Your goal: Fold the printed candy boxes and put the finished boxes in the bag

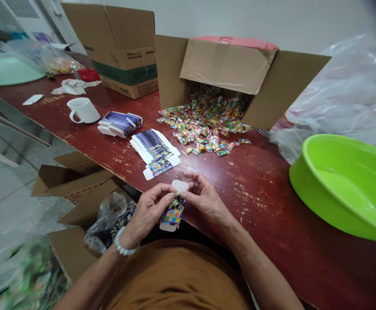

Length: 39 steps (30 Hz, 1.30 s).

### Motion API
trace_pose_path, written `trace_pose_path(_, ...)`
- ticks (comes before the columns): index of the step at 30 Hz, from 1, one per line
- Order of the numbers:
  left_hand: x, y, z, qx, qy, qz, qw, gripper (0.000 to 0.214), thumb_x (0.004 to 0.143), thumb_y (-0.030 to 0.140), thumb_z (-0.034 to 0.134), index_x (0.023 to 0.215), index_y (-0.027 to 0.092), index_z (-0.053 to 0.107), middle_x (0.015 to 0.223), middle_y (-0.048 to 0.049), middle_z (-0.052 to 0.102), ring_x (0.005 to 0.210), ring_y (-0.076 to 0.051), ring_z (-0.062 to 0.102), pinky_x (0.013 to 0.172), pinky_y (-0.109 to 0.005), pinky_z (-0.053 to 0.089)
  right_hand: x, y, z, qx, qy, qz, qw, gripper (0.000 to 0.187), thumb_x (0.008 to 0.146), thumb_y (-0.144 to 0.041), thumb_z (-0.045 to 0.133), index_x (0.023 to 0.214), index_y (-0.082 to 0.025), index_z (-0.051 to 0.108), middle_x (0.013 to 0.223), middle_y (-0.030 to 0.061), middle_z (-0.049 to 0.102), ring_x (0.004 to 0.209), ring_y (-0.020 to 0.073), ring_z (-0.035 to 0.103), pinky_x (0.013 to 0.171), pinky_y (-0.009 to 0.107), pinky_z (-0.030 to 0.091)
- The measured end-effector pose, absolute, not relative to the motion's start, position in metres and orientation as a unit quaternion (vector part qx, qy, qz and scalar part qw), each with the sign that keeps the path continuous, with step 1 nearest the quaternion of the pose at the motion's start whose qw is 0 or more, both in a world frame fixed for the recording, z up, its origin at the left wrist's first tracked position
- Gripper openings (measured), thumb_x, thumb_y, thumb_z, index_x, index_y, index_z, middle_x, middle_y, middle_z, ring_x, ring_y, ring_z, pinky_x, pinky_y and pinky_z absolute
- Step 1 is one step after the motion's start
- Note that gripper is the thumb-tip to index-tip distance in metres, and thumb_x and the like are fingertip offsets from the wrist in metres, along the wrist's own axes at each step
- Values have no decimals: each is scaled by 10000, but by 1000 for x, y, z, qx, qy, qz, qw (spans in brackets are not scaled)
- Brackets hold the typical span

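Both hands hold one small printed paper box (172,214) at the near edge of the red-brown table (265,193). My left hand (147,212) pinches its left side, fingers closed. My right hand (203,199) grips the top, fingers closed on the white flap. Just beyond the hands lies a stack of flat unfolded boxes (155,153). Further back is another pile of purple boxes (120,123). A heap of small colourful wrapped candies (207,122) spills from a cardboard box lying on its side (236,69).
A lime green basin (346,185) sits at the right, clear plastic bags (343,99) behind it. A white mug (82,110) and a closed cardboard carton (119,47) stand at back left. Open cartons and a plastic bag (110,215) lie on the floor left.
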<state>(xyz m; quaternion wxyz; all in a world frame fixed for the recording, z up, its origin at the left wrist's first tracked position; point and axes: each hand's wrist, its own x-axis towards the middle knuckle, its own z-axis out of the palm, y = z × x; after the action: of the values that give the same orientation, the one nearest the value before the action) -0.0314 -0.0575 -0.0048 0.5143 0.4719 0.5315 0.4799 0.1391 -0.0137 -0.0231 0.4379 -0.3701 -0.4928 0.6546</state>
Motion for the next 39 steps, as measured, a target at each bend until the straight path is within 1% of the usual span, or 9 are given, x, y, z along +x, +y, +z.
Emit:
trace_pose_path(5, -29, -58, -8, 348, 473, 496, 639, 488, 739, 399, 822, 1109, 242, 545, 794, 31, 679, 652, -121, 633, 608, -212, 501, 141, -17, -25, -382, -599, 542, 449, 112, 825, -319, 728, 802, -209, 725, 771, 13, 667, 705, 150, 616, 675, 286, 495)
trace_pose_path(9, -24, -59, -5, 295, 443, 405, 744, 575, 827, 630, 645, 1166, 168, 602, 750, -49, 702, 570, -170, 665, 515, -251, 520, 141, -21, -26, -387, -659, 454, 459, 89, 870, -305, 688, 884, -251, 757, 834, 25, 686, 752, 165, 644, 697, 299, 508)
trace_pose_path(13, -19, -59, -7, 255, 467, 411, 740, 617, 889, 670, 515, 1276, 197, 596, 660, -33, 684, 477, -140, 622, 450, -215, 487, 139, -21, -20, -370, -646, 525, 414, 138, 901, -342, 649, 893, -234, 735, 1009, 46, 744, 676, 144, 666, 642, 295, 542)
trace_pose_path(19, -14, -56, -11, 323, 482, 407, 706, 813, 845, 797, 406, 1318, 165, 601, 646, -44, 665, 442, -133, 586, 410, -212, 463, 133, -13, -12, -384, -522, 663, 375, 214, 801, -373, 733, 865, -173, 693, 643, -12, 697, 413, 118, 602, 414, 228, 475)
trace_pose_path(23, -17, -53, -10, 376, 481, 414, 675, 855, 844, 806, 388, 1332, 138, 603, 643, -49, 655, 455, -129, 570, 419, -211, 460, 129, -10, -12, -387, -477, 680, 401, 241, 782, -402, 752, 820, -178, 670, 669, 6, 722, 396, 128, 589, 384, 246, 472)
trace_pose_path(27, -23, -53, -12, 403, 487, 412, 656, 808, 856, 760, 452, 1345, 133, 600, 638, -39, 639, 488, -127, 575, 436, -201, 455, 132, -15, -13, -349, -573, 605, 429, 171, 853, -350, 701, 783, -195, 678, 943, 59, 771, 742, 177, 703, 653, 303, 570)
trace_pose_path(30, -24, -51, -15, 392, 508, 420, 641, 778, 861, 744, 465, 1337, 144, 601, 655, -35, 644, 479, -130, 577, 425, -210, 459, 137, -17, -15, -296, -665, 541, 422, 138, 912, -316, 639, 843, -216, 704, 1089, 57, 744, 985, 191, 679, 895, 356, 525)
trace_pose_path(36, -23, -30, -23, 297, 471, 505, 659, 492, 871, 595, 612, 1218, 246, 597, 844, -12, 679, 624, -140, 659, 520, -226, 540, 140, 35, -33, -346, -757, 415, 368, 193, 935, -314, 584, 1044, -242, 726, 1076, 55, 719, 1014, 198, 653, 892, 340, 510)
trace_pose_path(39, -28, -20, -24, 228, 448, 550, 667, 449, 863, 553, 649, 1177, 242, 568, 828, -4, 668, 616, -151, 671, 538, -269, 572, 144, 86, -43, -486, -778, 198, 345, 340, 905, -201, 547, 1224, -213, 664, 1259, 113, 657, 1170, 258, 571, 1015, 416, 436)
